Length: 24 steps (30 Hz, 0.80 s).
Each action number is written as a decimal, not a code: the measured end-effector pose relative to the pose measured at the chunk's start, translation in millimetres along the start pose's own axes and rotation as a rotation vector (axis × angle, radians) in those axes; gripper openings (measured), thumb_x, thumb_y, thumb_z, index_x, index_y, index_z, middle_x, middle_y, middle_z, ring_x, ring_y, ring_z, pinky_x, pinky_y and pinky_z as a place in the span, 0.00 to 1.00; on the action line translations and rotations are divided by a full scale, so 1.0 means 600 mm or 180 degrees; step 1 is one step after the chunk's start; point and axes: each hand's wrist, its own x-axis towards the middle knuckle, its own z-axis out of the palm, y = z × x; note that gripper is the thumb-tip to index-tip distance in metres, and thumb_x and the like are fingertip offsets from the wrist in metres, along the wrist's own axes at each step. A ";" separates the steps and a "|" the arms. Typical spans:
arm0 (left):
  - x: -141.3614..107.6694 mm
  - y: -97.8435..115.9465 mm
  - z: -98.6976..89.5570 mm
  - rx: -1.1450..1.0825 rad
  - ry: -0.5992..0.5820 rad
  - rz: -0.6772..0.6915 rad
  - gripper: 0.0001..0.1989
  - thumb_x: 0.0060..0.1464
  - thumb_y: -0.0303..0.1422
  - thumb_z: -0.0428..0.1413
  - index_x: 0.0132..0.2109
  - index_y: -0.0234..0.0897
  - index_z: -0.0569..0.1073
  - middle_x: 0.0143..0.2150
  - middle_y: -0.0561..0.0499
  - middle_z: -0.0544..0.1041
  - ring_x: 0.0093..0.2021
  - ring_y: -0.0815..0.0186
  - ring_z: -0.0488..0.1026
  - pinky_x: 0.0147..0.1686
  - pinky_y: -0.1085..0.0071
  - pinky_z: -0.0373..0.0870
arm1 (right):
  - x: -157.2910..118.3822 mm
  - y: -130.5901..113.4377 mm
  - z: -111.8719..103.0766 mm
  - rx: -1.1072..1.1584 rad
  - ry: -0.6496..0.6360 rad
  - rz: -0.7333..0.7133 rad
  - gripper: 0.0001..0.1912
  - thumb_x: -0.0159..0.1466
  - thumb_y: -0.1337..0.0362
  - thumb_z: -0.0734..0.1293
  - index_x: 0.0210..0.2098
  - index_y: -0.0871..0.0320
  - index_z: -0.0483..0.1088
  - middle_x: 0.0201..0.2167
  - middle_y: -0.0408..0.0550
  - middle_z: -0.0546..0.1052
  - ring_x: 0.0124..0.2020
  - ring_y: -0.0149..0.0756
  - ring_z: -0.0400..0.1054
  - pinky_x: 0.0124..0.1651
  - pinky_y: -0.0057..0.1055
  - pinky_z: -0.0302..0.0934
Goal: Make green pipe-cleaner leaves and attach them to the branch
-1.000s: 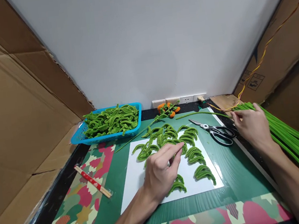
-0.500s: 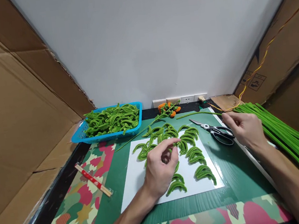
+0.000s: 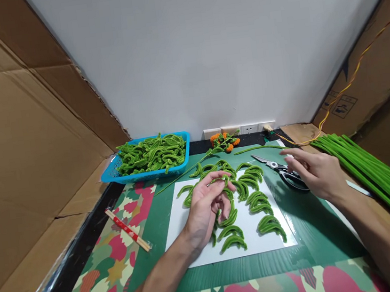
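Note:
My left hand (image 3: 211, 203) is raised over the white sheet (image 3: 211, 253), thumb and forefinger pinched on a small green fuzzy piece (image 3: 225, 178). My right hand (image 3: 311, 169) hovers by the handles of the black scissors (image 3: 287, 172), its thumb and forefinger apart, with nothing seen between them. Just behind it, a long green fuzzy stem (image 3: 257, 148) lies across the back of the green mat. Curved green fuzzy pieces (image 3: 269, 227) lie in small groups on the sheet, some hidden by my left hand.
A blue basket (image 3: 149, 175) heaped with green pieces stands back left. Orange flowers (image 3: 228, 141) lie near the wall sockets. Wrapped chopsticks (image 3: 127, 230) are at the left, and a bundle of green stems (image 3: 373, 181) is at the right.
My right hand has let go of the long green stem and its fingers have spread. My left hand has turned, its pinch still on the small piece. The view has shifted slightly.

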 end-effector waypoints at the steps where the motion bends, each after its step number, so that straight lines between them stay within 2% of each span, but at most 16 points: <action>1: 0.001 0.001 -0.002 -0.0051 0.0010 -0.0019 0.11 0.62 0.36 0.64 0.49 0.36 0.76 0.37 0.53 0.78 0.16 0.78 0.69 0.11 0.83 0.57 | 0.002 0.000 0.003 -0.0152 0.0019 0.0029 0.15 0.71 0.64 0.62 0.45 0.52 0.81 0.35 0.46 0.86 0.27 0.38 0.77 0.31 0.32 0.62; 2: 0.003 0.002 -0.004 -0.0078 0.0017 -0.0030 0.11 0.63 0.35 0.64 0.50 0.37 0.77 0.38 0.53 0.78 0.16 0.78 0.69 0.11 0.83 0.57 | 0.004 0.002 0.007 -0.0217 0.0070 -0.0015 0.16 0.70 0.66 0.61 0.47 0.52 0.82 0.43 0.48 0.86 0.31 0.39 0.79 0.33 0.33 0.64; 4: 0.007 0.006 -0.010 -0.0052 0.0022 -0.0010 0.12 0.62 0.35 0.64 0.50 0.37 0.78 0.39 0.52 0.78 0.16 0.78 0.69 0.11 0.82 0.57 | 0.006 0.008 0.011 -0.0046 0.0192 -0.0214 0.22 0.67 0.72 0.58 0.48 0.54 0.81 0.59 0.52 0.81 0.42 0.42 0.80 0.39 0.35 0.68; 5: 0.009 0.009 -0.014 0.0015 0.0029 0.0029 0.13 0.61 0.35 0.64 0.50 0.36 0.78 0.40 0.51 0.79 0.16 0.78 0.69 0.11 0.82 0.57 | 0.007 0.012 0.011 0.0122 0.0230 -0.0294 0.24 0.66 0.74 0.57 0.50 0.54 0.81 0.62 0.53 0.78 0.47 0.43 0.80 0.43 0.36 0.70; 6: 0.012 0.013 -0.020 0.0125 0.0047 0.0099 0.13 0.59 0.35 0.65 0.50 0.36 0.79 0.41 0.50 0.79 0.16 0.78 0.69 0.11 0.82 0.57 | 0.008 0.016 0.010 0.0280 0.0253 -0.0354 0.25 0.66 0.74 0.56 0.52 0.55 0.80 0.61 0.55 0.78 0.48 0.44 0.79 0.45 0.37 0.70; 7: 0.013 0.018 -0.026 0.0287 0.0065 0.0182 0.14 0.58 0.35 0.66 0.49 0.35 0.79 0.42 0.49 0.80 0.16 0.78 0.69 0.11 0.81 0.58 | 0.008 0.018 0.008 0.0372 0.0261 -0.0372 0.25 0.67 0.73 0.56 0.55 0.56 0.79 0.55 0.55 0.81 0.48 0.44 0.79 0.45 0.38 0.70; 9: 0.014 0.030 -0.040 0.0776 0.0111 0.0378 0.15 0.56 0.37 0.68 0.47 0.34 0.79 0.43 0.47 0.82 0.17 0.75 0.72 0.12 0.81 0.60 | 0.007 0.020 0.004 0.0343 0.0137 -0.0356 0.23 0.71 0.68 0.57 0.59 0.56 0.76 0.38 0.50 0.84 0.37 0.43 0.77 0.41 0.37 0.69; 11: 0.009 0.046 -0.058 0.1424 0.0136 0.0455 0.16 0.58 0.40 0.68 0.46 0.33 0.79 0.43 0.44 0.83 0.20 0.71 0.76 0.14 0.79 0.63 | 0.005 0.020 0.002 0.0155 -0.0056 -0.0297 0.20 0.74 0.59 0.58 0.54 0.54 0.79 0.29 0.48 0.82 0.28 0.43 0.74 0.33 0.35 0.65; 14: -0.014 0.069 -0.086 0.2424 0.0316 0.0538 0.14 0.62 0.41 0.63 0.45 0.34 0.81 0.41 0.45 0.84 0.25 0.67 0.78 0.21 0.76 0.69 | 0.002 0.021 0.007 -0.0246 -0.0490 -0.0026 0.25 0.75 0.47 0.57 0.43 0.51 0.82 0.22 0.48 0.79 0.24 0.46 0.73 0.28 0.35 0.57; 16: -0.037 0.079 -0.107 0.3173 0.0531 0.0775 0.11 0.64 0.38 0.61 0.45 0.36 0.83 0.42 0.46 0.85 0.30 0.66 0.79 0.28 0.73 0.73 | 0.000 0.024 0.013 -0.0408 -0.0675 0.0156 0.28 0.74 0.45 0.55 0.40 0.50 0.82 0.22 0.49 0.80 0.25 0.49 0.75 0.28 0.36 0.55; 18: -0.062 0.082 -0.128 0.3886 0.0709 0.0988 0.10 0.64 0.35 0.59 0.44 0.39 0.84 0.47 0.46 0.84 0.36 0.64 0.78 0.35 0.70 0.73 | -0.001 0.028 0.016 -0.0490 -0.0709 0.0336 0.28 0.74 0.44 0.55 0.41 0.50 0.82 0.25 0.51 0.82 0.27 0.52 0.77 0.28 0.37 0.55; 21: -0.098 0.073 -0.153 0.4487 0.0970 0.0707 0.12 0.65 0.36 0.57 0.50 0.40 0.83 0.44 0.49 0.83 0.31 0.66 0.74 0.33 0.70 0.70 | -0.002 0.033 0.015 -0.0568 -0.0680 0.0618 0.26 0.73 0.45 0.56 0.43 0.51 0.82 0.32 0.54 0.85 0.33 0.56 0.79 0.30 0.38 0.58; 24: -0.121 0.058 -0.165 0.4648 0.1078 0.0313 0.15 0.64 0.39 0.59 0.54 0.41 0.80 0.38 0.52 0.82 0.28 0.66 0.73 0.29 0.70 0.68 | -0.001 0.039 0.014 -0.0606 -0.0835 0.0836 0.25 0.73 0.46 0.56 0.44 0.50 0.81 0.37 0.55 0.86 0.38 0.59 0.80 0.33 0.40 0.61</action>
